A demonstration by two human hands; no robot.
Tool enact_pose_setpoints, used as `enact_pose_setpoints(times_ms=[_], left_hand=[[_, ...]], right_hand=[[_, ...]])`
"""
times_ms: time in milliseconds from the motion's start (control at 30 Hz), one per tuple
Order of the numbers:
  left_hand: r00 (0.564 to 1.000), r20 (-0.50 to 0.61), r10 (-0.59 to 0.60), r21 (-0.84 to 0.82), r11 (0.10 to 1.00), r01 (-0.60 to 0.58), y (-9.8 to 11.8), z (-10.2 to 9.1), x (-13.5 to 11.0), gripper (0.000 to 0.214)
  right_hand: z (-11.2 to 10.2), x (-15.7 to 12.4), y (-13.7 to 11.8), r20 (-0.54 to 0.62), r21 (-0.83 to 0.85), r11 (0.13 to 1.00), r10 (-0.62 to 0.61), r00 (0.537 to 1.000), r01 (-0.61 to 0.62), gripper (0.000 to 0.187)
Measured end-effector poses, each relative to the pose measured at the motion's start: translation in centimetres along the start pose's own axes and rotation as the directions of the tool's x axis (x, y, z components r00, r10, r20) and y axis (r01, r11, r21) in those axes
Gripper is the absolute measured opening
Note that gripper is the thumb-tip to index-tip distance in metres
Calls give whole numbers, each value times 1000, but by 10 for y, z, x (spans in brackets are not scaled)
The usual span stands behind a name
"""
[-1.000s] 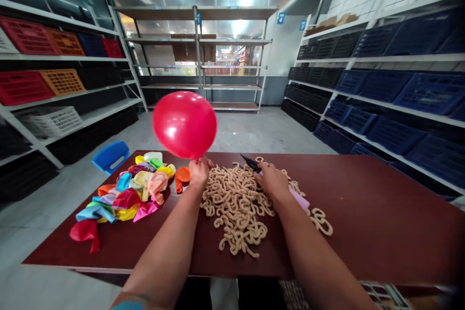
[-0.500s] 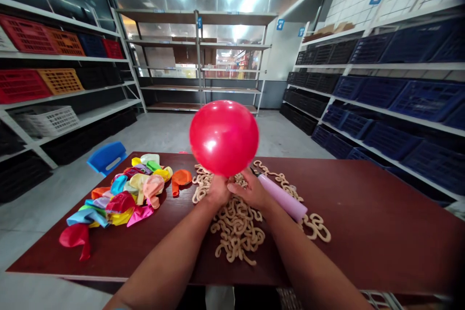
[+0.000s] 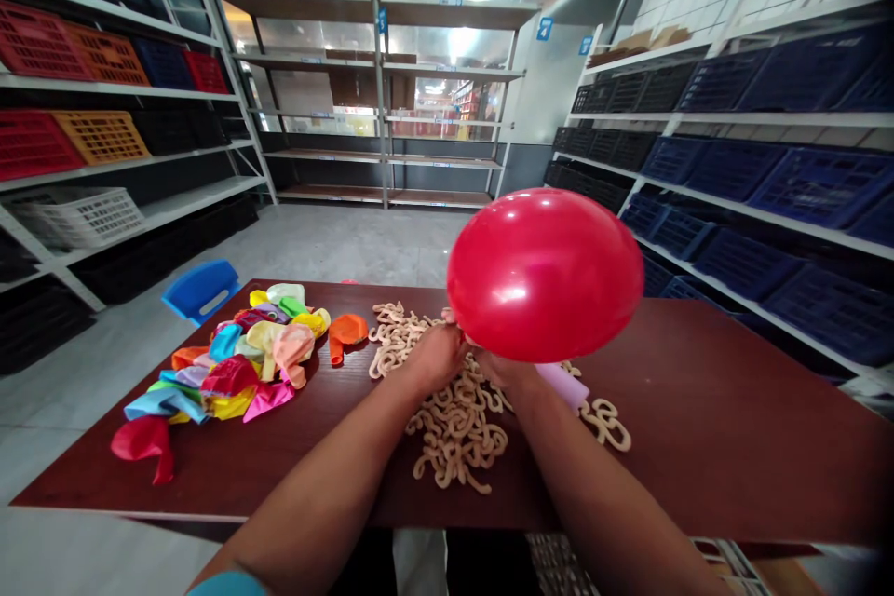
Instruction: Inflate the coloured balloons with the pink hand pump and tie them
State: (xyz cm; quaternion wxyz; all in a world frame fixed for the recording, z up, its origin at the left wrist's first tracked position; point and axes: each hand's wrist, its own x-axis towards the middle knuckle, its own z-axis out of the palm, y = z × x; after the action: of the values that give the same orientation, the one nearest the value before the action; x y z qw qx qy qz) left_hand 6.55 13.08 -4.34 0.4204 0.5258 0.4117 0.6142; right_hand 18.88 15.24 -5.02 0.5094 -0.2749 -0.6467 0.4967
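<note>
A large inflated red balloon (image 3: 545, 275) leans to the right over the table, its neck toward my hands. My left hand (image 3: 440, 356) is closed on the neck at the balloon's lower left. Beside it, my right hand (image 3: 497, 367) is at the neck too, with most of its fingers hidden under the balloon. Below both hands lies a pile of beige curly strips (image 3: 457, 438). A lilac cylinder (image 3: 562, 386) lies right of my right hand, partly covered by the balloon. One deflated orange balloon (image 3: 347, 333) rests left of the pile.
A heap of deflated coloured balloons (image 3: 237, 358) covers the left of the brown table (image 3: 698, 447). A blue chair (image 3: 201, 291) stands past its left edge. Metal shelves (image 3: 381, 112) stand behind, with crates (image 3: 824, 191) on the right-hand racks.
The balloon has swung right and nearer to me, tipping sideways from above my hands. It now covers more of my right hand and the lilac cylinder. The view has shifted slightly.
</note>
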Motion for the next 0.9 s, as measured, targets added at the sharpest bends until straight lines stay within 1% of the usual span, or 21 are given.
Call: enact_pose_setpoints(times_ms=[33, 67, 100, 133, 167, 233, 367, 533, 633, 700, 767, 900], left_hand=[[985, 166, 37, 227, 971, -75, 4, -1, 0, 15], [947, 319, 45, 422, 887, -185, 8, -2, 0, 15], [903, 429, 38, 546, 785, -293, 12, -4, 1, 18], [876, 480, 44, 600, 712, -364, 16, -4, 0, 21], [859, 509, 54, 620, 670, -409, 19, -5, 0, 24], [832, 551, 66, 610, 648, -456, 25, -5, 0, 28], [788, 602, 128, 541, 661, -520, 26, -5, -1, 32], [782, 563, 267, 536, 602, -592, 16, -6, -1, 32], [785, 549, 287, 546, 588, -597, 14, -7, -1, 31], [794, 542, 277, 544, 605, -582, 14, -7, -1, 31], [800, 540, 261, 524, 639, -563, 16, -6, -1, 30], [830, 512, 219, 465, 742, -483, 21, -6, -2, 30]], right_hand=[[1, 1, -2, 41, 133, 991, 12, 999, -17, 28], [2, 2, -4, 77, 254, 966, 23, 997, -42, 25], [2, 2, -5, 106, 358, 931, 30, 994, -66, 22], [2, 2, -5, 127, 434, 897, 32, 991, -85, 20], [2, 2, -5, 138, 473, 876, 33, 990, -95, 18], [0, 1, -3, 158, 517, 849, 32, 987, -110, 18], [-3, -1, 0, 214, 581, 797, 48, 976, -166, 23], [-1, -2, 0, 224, 604, 777, 50, 973, -179, 27], [0, -3, -1, 229, 617, 767, 39, 973, -176, 24], [1, -3, -2, 229, 637, 752, 25, 973, -170, 22], [1, -3, -3, 233, 655, 736, 17, 972, -169, 19], [4, -1, -5, 210, 662, 733, 19, 978, -156, 13]])
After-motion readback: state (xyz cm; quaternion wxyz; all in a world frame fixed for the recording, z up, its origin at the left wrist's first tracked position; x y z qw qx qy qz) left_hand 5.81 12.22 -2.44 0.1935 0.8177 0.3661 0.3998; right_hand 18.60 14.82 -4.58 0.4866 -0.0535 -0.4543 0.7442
